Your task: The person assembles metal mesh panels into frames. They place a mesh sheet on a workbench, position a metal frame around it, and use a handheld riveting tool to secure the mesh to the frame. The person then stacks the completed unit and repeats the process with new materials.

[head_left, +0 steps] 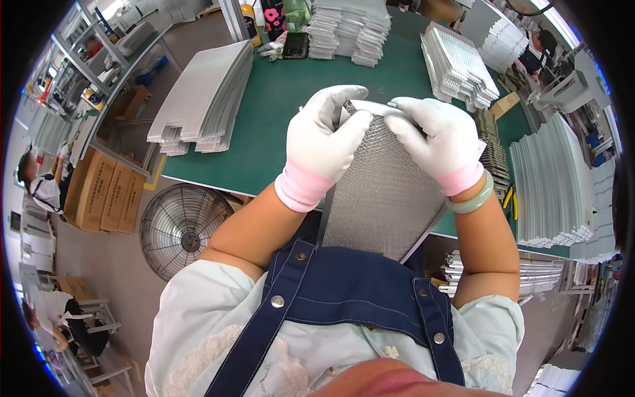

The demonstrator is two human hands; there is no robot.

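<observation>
The left hand [321,139] and right hand [440,135] have their fingers pinched on the far edge of the mesh panel [387,192], which extends below them toward the apron [360,281]; edge work seems in hand, the next move likely calling for an even grip.

Round caged fan [188,233] near brown cartons [100,190]

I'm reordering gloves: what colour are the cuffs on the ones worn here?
Pink. The cuffs show best in the head view.
</observation>
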